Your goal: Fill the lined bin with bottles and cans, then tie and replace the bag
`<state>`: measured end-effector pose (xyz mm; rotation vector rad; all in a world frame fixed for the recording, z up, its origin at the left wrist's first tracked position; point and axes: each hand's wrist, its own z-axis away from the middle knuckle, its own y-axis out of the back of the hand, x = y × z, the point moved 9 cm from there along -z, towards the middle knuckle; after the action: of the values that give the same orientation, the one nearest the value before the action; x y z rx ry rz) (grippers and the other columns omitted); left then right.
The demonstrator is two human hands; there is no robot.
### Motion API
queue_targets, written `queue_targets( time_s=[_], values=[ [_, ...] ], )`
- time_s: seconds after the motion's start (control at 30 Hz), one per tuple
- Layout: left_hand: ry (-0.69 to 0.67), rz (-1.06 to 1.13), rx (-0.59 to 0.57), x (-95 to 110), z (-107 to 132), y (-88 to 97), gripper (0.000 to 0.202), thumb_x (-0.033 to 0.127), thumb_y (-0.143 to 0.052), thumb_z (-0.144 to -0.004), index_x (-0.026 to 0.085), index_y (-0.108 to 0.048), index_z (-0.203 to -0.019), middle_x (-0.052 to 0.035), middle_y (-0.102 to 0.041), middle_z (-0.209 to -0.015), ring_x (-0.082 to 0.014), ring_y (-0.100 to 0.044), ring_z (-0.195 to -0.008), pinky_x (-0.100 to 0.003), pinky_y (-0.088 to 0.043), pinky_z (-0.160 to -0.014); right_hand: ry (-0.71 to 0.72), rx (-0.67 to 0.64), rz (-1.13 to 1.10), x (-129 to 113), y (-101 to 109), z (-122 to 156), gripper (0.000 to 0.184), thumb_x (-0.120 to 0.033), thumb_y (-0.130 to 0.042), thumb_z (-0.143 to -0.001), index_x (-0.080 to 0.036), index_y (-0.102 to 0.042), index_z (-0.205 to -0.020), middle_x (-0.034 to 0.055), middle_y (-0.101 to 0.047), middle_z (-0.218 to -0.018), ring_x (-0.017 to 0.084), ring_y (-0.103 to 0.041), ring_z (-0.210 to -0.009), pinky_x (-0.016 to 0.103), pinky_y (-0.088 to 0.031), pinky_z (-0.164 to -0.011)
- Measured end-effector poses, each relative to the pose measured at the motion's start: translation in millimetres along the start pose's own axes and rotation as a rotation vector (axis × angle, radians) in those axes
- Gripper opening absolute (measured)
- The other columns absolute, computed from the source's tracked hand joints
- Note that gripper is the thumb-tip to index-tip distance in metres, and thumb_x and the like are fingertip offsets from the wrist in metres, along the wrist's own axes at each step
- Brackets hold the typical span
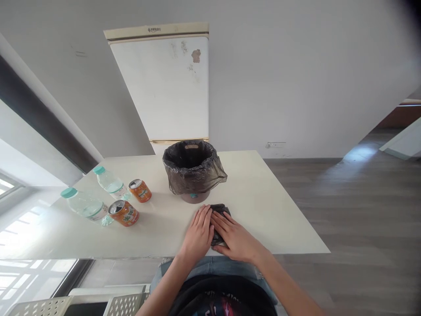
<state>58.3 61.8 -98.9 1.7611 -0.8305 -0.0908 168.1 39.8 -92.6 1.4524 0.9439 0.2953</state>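
Note:
A folded black plastic bag [219, 208] lies flat on the pale table near its front edge. My left hand [199, 228] rests at the bag's left side, fingers stretched out and pointing forward. Across the bag lies my right hand [236, 237], open, its fingers reaching toward the left hand and covering much of the plastic. Just beyond both hands stands an upright bin [194, 198], lined with a dark, see-through bin bag [192, 179] that folds over the rim and hangs down outside.
To the left on the table [269, 210] are two clear bottles with green caps, a nearer bottle [83, 204] and a farther bottle [110, 181]. Beside them stand two orange drink cans, one nearer can [126, 215] and one farther can [141, 192]. A fridge [171, 87] stands behind the table.

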Motion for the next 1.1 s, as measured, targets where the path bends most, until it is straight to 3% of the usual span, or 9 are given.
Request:
queue_targets(
  time_s=[0.1,0.2,0.43,0.57,0.63,0.73,0.83,0.97,1.1],
  values=[
    [-0.057,-0.065,-0.08,2,2,-11.2,0.063,0.026,-0.037,-0.108,0.018,-0.019,-0.168,-0.0125,-0.035,-0.17,-0.0273,-0.026,-0.16,-0.051,-0.032,-0.128,0.013,0.022,-0.033,3,9,4,0.083,-0.037,-0.055,-0.103,-0.02,-0.01,-0.17,0.0089,-0.018,-0.175,0.028,-0.021,-0.161,0.053,-0.024,-0.132],
    [-0.049,-0.102,-0.144,-3,3,-17.2,0.062,0.029,-0.035,-0.109,0.016,-0.021,-0.167,-0.0138,-0.033,-0.17,-0.0294,-0.024,-0.16,-0.053,-0.031,-0.127,-0.016,0.08,-0.007,13,17,9,0.071,-0.021,-0.04,-0.106,-0.025,-0.011,-0.17,0.0043,-0.02,-0.175,0.025,-0.021,-0.161,0.051,-0.024,-0.132],
    [-0.048,-0.144,-0.142,1,2,-6.4,0.059,0.026,-0.039,-0.107,0.016,-0.031,-0.164,-0.0142,-0.037,-0.169,-0.0338,-0.027,-0.159,-0.058,-0.033,-0.125,-0.009,0.042,0.046,22,4,11,0.077,-0.035,-0.056,-0.103,-0.024,-0.017,-0.17,0.0086,-0.026,-0.172,0.03,-0.028,-0.159,0.056,-0.028,-0.13],
    [-0.108,-0.056,-0.141,19,9,11.3,0.049,0.018,-0.039,-0.105,0.023,-0.047,-0.154,-0.0103,-0.052,-0.158,-0.0273,-0.047,-0.147,-0.05,-0.038,-0.123,0.008,0.071,0.02,14,14,15,0.072,-0.03,-0.052,-0.104,-0.022,-0.021,-0.169,0.0079,-0.026,-0.173,0.028,-0.027,-0.159,0.053,-0.027,-0.131],
    [-0.094,-0.01,-0.165,21,15,17.0,0.047,0.031,-0.052,-0.104,0.024,-0.049,-0.151,-0.0114,-0.056,-0.152,-0.0293,-0.055,-0.138,-0.05,-0.045,-0.117,0.0,0.059,-0.01,12,16,20,0.068,-0.031,-0.051,-0.105,-0.024,-0.026,-0.168,0.0066,-0.027,-0.173,0.028,-0.029,-0.159,0.05,-0.028,-0.131],
    [-0.091,0.021,-0.213,21,27,18.7,0.068,0.046,-0.074,-0.091,0.022,-0.049,-0.149,-0.0123,-0.058,-0.15,-0.0344,-0.056,-0.135,-0.053,-0.049,-0.113,-0.003,-0.027,-0.054,8,7,30,0.073,-0.042,-0.057,-0.103,-0.023,-0.028,-0.168,0.0086,-0.027,-0.173,0.029,-0.033,-0.157,0.05,-0.029,-0.13],
    [-0.116,0.024,-0.231,22,38,17.5,0.066,0.034,-0.078,-0.087,0.022,-0.052,-0.146,-0.0111,-0.062,-0.144,-0.0323,-0.059,-0.13,-0.049,-0.051,-0.11,0.026,-0.089,-0.063,2,-4,42,0.085,-0.045,-0.068,-0.096,-0.02,-0.028,-0.167,0.0112,-0.027,-0.172,0.032,-0.032,-0.157,0.052,-0.026,-0.131],
    [-0.17,0.049,-0.218,27,50,16.1,0.055,0.006,-0.065,-0.087,0.022,-0.059,-0.139,-0.0085,-0.067,-0.135,-0.0266,-0.063,-0.124,-0.043,-0.051,-0.107,0.053,-0.013,-0.09,-4,-5,53,0.074,-0.017,-0.062,-0.094,-0.023,-0.038,-0.163,0.0101,-0.047,-0.163,0.028,-0.044,-0.151,0.05,-0.035,-0.126],
    [-0.142,0.155,-0.204,24,49,14.8,0.04,0.009,-0.065,-0.09,0.025,-0.067,-0.126,-0.0064,-0.072,-0.127,-0.0249,-0.066,-0.118,-0.04,-0.052,-0.101,-0.051,0.204,-0.279,6,14,51,0.048,-0.008,-0.05,-0.094,-0.024,-0.066,-0.136,0.0087,-0.075,-0.128,0.024,-0.069,-0.119,0.043,-0.054,-0.104]
  ],
)
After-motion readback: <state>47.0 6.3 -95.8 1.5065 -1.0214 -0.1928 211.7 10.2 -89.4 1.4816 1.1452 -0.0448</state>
